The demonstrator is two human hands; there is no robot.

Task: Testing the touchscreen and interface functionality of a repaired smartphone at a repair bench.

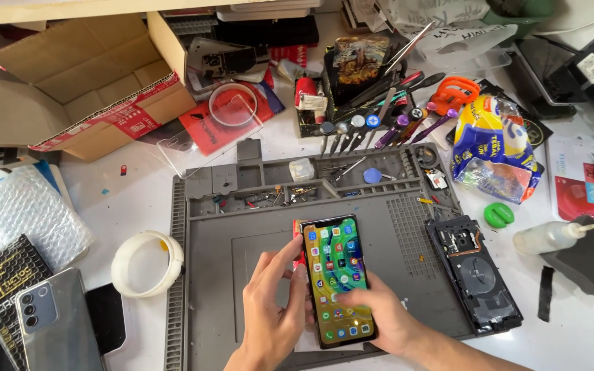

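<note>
Phone: black smartphone with lit colourful screen [337,278], above grey silicone repair mat [242,227] on white desk [139,199].
Left hand [269,312]: gripping phone's left edge.
Right hand [379,316]: supporting underneath, thumb on screen.
Risk: possible slip onto mat; opened black phone back [476,275] near elbow, easily knocked.

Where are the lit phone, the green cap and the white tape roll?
lit phone [336,275], head view, middle of its screen.
green cap [498,215], head view, centre of its top.
white tape roll [173,257], head view, right side of the ring.
</note>
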